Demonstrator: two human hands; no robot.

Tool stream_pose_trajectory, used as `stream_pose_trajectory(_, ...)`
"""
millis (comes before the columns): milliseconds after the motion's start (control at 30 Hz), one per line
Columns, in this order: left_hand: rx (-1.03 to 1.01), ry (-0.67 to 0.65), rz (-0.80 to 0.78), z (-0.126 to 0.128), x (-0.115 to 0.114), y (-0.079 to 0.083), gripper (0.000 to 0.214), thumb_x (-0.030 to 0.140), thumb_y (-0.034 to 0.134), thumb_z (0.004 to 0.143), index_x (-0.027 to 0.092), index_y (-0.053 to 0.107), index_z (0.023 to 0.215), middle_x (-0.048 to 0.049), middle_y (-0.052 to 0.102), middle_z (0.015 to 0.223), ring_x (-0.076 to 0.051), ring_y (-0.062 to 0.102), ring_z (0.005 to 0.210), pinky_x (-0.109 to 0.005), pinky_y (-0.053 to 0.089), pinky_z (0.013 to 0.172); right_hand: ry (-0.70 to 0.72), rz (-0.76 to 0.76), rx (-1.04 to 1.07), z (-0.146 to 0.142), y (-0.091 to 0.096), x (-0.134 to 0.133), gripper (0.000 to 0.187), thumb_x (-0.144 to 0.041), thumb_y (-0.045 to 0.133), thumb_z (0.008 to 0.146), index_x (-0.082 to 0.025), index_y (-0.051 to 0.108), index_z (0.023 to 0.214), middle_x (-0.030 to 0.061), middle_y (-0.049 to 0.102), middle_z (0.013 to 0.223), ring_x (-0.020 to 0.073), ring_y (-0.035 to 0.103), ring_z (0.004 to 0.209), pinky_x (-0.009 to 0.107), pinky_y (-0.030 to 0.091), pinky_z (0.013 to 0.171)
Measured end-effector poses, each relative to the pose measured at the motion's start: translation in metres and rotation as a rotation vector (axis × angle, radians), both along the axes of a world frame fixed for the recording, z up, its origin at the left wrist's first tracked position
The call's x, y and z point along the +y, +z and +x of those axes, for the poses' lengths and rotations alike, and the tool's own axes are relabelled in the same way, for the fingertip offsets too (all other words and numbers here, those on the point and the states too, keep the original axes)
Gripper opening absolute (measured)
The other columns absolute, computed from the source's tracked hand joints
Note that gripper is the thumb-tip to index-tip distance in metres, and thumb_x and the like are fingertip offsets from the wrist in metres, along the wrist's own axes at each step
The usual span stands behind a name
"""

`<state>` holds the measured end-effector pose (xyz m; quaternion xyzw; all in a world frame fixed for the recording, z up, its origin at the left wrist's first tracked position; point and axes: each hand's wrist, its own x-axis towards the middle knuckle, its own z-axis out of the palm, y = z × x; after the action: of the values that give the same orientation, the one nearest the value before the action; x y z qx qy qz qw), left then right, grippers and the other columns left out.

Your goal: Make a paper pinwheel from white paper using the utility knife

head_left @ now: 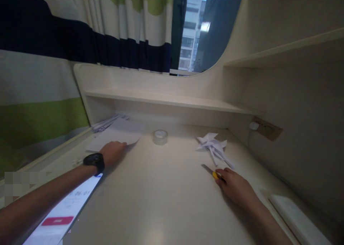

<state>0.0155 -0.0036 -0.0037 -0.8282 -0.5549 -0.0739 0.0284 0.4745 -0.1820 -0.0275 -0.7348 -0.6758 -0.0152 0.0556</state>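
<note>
My left hand (114, 151), with a black watch (94, 161) on its wrist, rests on the near edge of a white paper sheet (118, 133) at the desk's back left; its fingers curl onto the paper. My right hand (236, 187) lies on the desk at the right, closed round a yellow-handled utility knife (213, 173) whose blade points away to the left. Just beyond the knife lies a folded white paper pinwheel (213, 146). A roll of clear tape (160, 136) stands between the two hands, nearer the back.
A lit phone screen (63, 212) lies under my left forearm. More papers (107, 123) sit at the back left under a low shelf (172, 99). A wall socket (264, 128) is on the right panel, a white flat object (298, 220) at the near right. Striped curtains hang behind.
</note>
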Motion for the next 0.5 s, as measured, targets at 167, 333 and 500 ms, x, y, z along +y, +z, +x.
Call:
stream_pose_trajectory(167, 0.158, -0.008, -0.002, -0.003, 0.0, 0.005, 0.029, 0.017, 0.038, 0.085, 0.015, 0.067, 0.084, -0.0141, 0.069, 0.082, -0.027, 0.064, 0.08, -0.033, 0.042, 0.07, -0.093, 0.22, 0.007, -0.002, 0.002, 0.008, 0.033, -0.039, 0.041, 0.091, -0.022, 0.068, 0.101, 0.0084, 0.066, 0.1, 0.0228, 0.059, 0.095, 0.03, 0.041, 0.08)
stream_pose_trajectory(333, 0.149, -0.007, 0.024, -0.003, -0.007, 0.015, 0.038, 0.03, 0.033, 0.091, 0.016, 0.067, 0.083, -0.0152, 0.07, 0.087, -0.03, 0.064, 0.082, -0.034, 0.041, 0.067, -0.282, 0.291, -0.071, 0.009, 0.004, 0.037, 0.035, -0.044, 0.049, 0.086, -0.022, 0.071, 0.101, 0.0135, 0.059, 0.12, 0.0304, 0.051, 0.111, 0.038, 0.037, 0.091)
stream_pose_trajectory(500, 0.171, 0.02, 0.183, 0.0, -0.024, 0.029, 0.038, 0.032, 0.03, 0.094, 0.019, 0.066, 0.099, -0.0107, 0.07, 0.103, -0.029, 0.064, 0.084, -0.033, 0.041, 0.066, -0.372, 0.147, 0.035, 0.011, 0.004, 0.063, 0.032, -0.042, 0.048, 0.084, -0.024, 0.072, 0.097, 0.0115, 0.061, 0.114, 0.0278, 0.058, 0.1, 0.037, 0.042, 0.083)
